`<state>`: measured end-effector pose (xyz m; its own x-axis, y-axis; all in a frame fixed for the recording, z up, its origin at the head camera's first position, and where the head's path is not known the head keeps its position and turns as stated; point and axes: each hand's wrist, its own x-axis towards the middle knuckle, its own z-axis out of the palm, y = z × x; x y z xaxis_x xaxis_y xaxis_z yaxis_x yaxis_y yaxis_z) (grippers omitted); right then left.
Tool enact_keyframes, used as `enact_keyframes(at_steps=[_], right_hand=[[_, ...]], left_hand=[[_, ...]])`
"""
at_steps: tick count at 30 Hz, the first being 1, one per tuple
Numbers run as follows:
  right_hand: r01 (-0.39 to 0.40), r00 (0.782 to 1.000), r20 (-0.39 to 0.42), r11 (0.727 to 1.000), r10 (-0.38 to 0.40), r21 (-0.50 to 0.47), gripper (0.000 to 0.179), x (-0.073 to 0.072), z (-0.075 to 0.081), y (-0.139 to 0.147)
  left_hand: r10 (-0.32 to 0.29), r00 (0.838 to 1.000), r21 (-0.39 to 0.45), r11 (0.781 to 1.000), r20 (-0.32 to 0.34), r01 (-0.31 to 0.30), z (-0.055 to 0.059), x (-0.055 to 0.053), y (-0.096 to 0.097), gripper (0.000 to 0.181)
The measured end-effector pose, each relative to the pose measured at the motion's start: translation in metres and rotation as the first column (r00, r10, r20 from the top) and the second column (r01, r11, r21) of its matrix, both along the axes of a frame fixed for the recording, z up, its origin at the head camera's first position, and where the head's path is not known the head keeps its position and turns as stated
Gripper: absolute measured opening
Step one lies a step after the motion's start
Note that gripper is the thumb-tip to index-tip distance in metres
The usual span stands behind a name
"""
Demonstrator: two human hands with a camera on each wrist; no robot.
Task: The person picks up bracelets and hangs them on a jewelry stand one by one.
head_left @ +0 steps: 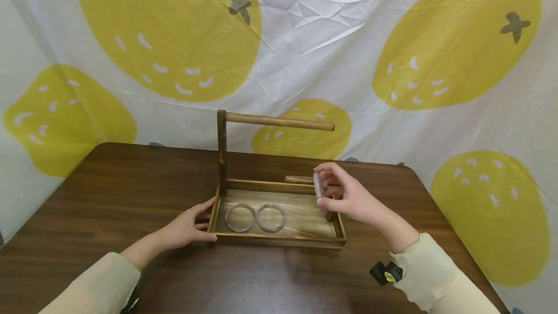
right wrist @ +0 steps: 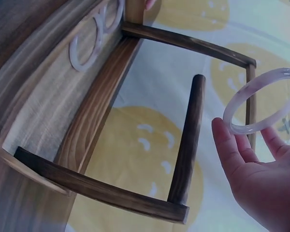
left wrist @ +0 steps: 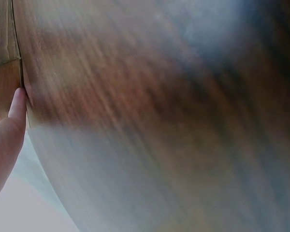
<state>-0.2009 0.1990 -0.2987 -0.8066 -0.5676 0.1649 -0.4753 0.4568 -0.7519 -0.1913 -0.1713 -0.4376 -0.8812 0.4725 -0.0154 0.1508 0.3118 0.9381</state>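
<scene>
Between thumb and fingers, my right hand (head_left: 348, 195) pinches a pale lilac bangle (right wrist: 237, 108). It appears edge-on in the head view, over the tray's right end; in the right wrist view, no bar of the stand's short post passes through it. Two more bangles (head_left: 240, 218) lie flat side by side in the left half of the wooden tray (head_left: 279, 242). My left hand (head_left: 185, 224) rests against the tray's left end, its thumb (left wrist: 18, 104) at the front corner and its fingers along the side wall.
From the tray's left end rises a tall post (head_left: 222, 149) with a long bar (head_left: 279, 120) reaching right. A short post at the right end carries a lower bar (right wrist: 188, 140). Brown table (head_left: 131, 183) lies underneath; a lemon-print cloth (head_left: 305, 38) hangs behind.
</scene>
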Motion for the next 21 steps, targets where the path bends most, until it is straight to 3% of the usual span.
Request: enact_keyframes(at_steps=[12, 21], right_hand=[[0.072, 0.997, -0.027, 0.99, -0.076, -0.122, 0.049, -0.012, 0.02, 0.006], [0.179, 0.984, 0.024, 0.971, -0.177, -0.161, 0.05, -0.024, 0.031, 0.012]], left_hand=[[0.007, 1.0, -0.004, 1.0, -0.009, -0.007, 0.002, -0.001, 0.0, 0.1], [-0.001, 1.0, -0.005, 1.0, -0.016, 0.001, 0.0, -0.001, 0.0, 0.1]])
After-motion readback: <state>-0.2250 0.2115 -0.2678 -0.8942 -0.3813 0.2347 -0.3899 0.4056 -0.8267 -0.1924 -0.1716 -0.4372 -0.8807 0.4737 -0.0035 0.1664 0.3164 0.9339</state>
